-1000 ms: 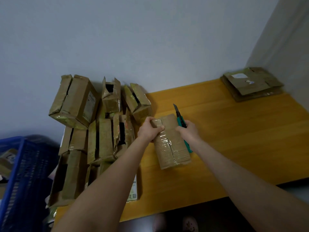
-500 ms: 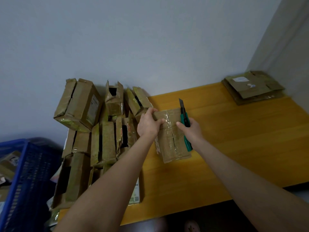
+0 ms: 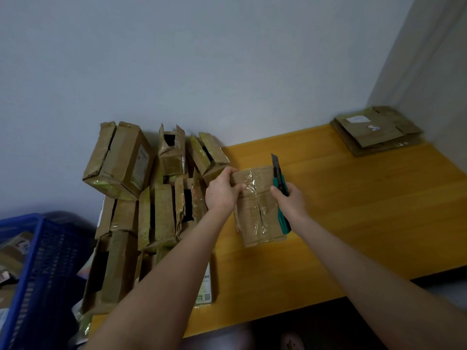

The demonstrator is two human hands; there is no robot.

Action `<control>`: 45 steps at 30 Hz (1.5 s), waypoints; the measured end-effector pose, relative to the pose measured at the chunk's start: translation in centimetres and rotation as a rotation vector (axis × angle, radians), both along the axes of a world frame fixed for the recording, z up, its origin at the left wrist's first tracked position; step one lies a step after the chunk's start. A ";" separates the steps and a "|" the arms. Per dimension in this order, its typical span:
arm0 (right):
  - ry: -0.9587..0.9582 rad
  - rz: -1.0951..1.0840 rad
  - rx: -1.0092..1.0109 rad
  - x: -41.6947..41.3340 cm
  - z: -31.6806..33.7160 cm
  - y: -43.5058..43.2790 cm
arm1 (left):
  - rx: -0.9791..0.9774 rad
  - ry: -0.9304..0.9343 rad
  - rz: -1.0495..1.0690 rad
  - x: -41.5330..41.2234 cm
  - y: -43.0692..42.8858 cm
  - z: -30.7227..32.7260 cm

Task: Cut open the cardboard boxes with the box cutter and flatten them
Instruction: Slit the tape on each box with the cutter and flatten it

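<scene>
A small brown cardboard box (image 3: pixel 257 213) wrapped in clear tape stands on end on the yellow wooden table (image 3: pixel 366 210). My left hand (image 3: pixel 222 190) grips its upper left corner, thumb across the taped face. My right hand (image 3: pixel 290 200) holds a green box cutter (image 3: pixel 280 195) against the box's right side, blade out and pointing up past the top edge. A slit runs down the middle of the box's face.
A heap of opened cardboard boxes (image 3: pixel 141 198) leans on the wall at the table's left end. Flattened boxes (image 3: pixel 376 130) are stacked in the far right corner. A blue plastic crate (image 3: pixel 43 274) stands at the lower left. The table's front edge runs below my arms.
The box has been lifted more upright and both hands sit slightly higher on it. The cutter blade now points more steeply up beside the box's top right corner.
</scene>
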State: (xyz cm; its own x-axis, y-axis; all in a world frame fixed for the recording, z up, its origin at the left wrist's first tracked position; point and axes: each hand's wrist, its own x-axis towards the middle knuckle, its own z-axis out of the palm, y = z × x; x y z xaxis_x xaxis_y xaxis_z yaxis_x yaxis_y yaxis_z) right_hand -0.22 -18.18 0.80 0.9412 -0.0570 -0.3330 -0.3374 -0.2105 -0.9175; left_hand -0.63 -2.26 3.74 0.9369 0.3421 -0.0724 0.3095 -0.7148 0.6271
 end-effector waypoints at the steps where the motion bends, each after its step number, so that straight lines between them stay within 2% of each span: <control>1: -0.005 -0.028 -0.003 -0.2 0.1 0.0 | -0.002 -0.007 0.005 -0.2 -0.1 0.0; 3: -0.056 -0.026 -0.096 -0.9 0.0 -0.2 | -0.009 -0.014 0.009 -0.4 -0.2 -0.1; 7: -0.206 0.152 -0.308 -3.8 -0.2 -1.0 | -0.009 -0.020 0.004 -0.7 -0.3 -0.2; 10: -0.266 0.205 -0.502 -5.5 -0.3 -1.4 | -0.030 -0.017 0.002 -1.1 -0.3 -0.3; 22: -0.277 0.392 -0.905 -7.0 2.3 -1.3 | -0.055 -0.027 -0.003 -1.4 -0.7 -0.4; 33: -0.233 0.468 -0.978 -7.2 3.2 -1.2 | -0.141 -0.031 0.035 -1.4 -0.4 -0.9; 45: -0.223 0.454 -0.931 -6.5 3.0 -0.7 | 0.017 -0.081 0.148 0.2 -0.5 -0.2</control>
State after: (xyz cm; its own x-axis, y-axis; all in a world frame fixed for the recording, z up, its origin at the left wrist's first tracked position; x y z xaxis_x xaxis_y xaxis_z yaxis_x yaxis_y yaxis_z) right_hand -6.70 -18.90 3.79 0.9728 0.1715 -0.1558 0.1055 -0.9266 -0.3610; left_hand -0.45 -2.79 3.51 0.8787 0.4774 0.0081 0.3612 -0.6758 0.6425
